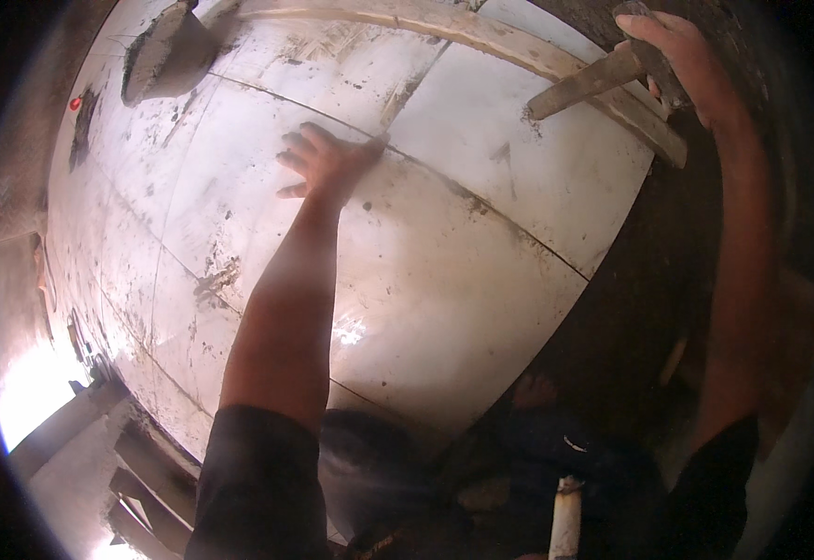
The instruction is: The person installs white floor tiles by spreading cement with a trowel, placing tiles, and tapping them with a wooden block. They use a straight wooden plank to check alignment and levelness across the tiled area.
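My left hand (323,163) rests with fingers spread on pale floor tiles (463,289), which are smeared with dark dirt. At upper right my right hand (668,51) grips the dark end of a hammer-like tool (593,79). Its wooden handle points down-left, its tip at or just over a tile. A long pale wooden batten (444,28) runs across the tiles beneath or behind that tool.
A grey, mortar-crusted container (164,61) lies at upper left near a small red object (75,104). Dark ground borders the tiles at right. Boards (155,467) lie at lower left below bright light. A pale cylinder (563,518) shows at bottom centre.
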Demonstrator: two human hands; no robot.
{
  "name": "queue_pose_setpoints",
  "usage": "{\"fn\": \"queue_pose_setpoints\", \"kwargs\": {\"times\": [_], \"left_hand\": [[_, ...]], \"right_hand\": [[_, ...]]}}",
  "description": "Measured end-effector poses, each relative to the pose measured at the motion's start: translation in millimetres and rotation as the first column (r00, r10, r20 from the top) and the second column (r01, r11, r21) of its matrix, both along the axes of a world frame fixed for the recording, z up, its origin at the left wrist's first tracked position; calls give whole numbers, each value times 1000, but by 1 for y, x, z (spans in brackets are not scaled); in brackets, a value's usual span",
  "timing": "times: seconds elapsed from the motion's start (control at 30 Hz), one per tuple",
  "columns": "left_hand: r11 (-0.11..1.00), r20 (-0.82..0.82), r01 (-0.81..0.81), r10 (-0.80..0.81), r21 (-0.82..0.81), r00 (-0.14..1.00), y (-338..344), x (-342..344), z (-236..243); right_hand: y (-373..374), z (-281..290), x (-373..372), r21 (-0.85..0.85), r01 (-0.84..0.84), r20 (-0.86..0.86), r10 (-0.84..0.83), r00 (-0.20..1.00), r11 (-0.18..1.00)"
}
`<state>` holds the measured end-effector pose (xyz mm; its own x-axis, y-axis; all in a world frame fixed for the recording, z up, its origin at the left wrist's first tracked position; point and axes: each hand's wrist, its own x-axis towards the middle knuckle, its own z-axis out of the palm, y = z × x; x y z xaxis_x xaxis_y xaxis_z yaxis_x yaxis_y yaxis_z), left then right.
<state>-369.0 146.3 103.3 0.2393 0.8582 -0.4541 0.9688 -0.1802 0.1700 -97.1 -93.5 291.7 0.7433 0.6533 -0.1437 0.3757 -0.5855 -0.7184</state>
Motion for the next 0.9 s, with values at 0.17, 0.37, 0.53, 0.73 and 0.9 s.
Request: {"fn": "queue_pose_setpoints", "kwargs": {"times": [0.17, 0.37, 0.53, 0.73, 0.9], "left_hand": [[999, 16, -30, 31, -31, 999, 3, 2, 3], [998, 28, -19, 20, -59, 999, 4, 1, 4], [999, 44, 2, 0, -45, 999, 2, -4, -1], [1000, -10, 9, -9, -28, 1000, 3, -2, -2], [1000, 7, 6, -6, -4, 1000, 1, -2, -1]], "right_hand": [[0, -8, -3, 125, -63, -39, 69, 997, 990], [5, -17, -44, 165, 1, -82, 13, 997, 986], [11, -25, -76, 123, -41, 110, 27, 994, 992], [14, -19, -93, 235, -198, 33, 196, 980, 952], [25, -29, -112, 131, -302, 267, 260, 928, 944]]}}
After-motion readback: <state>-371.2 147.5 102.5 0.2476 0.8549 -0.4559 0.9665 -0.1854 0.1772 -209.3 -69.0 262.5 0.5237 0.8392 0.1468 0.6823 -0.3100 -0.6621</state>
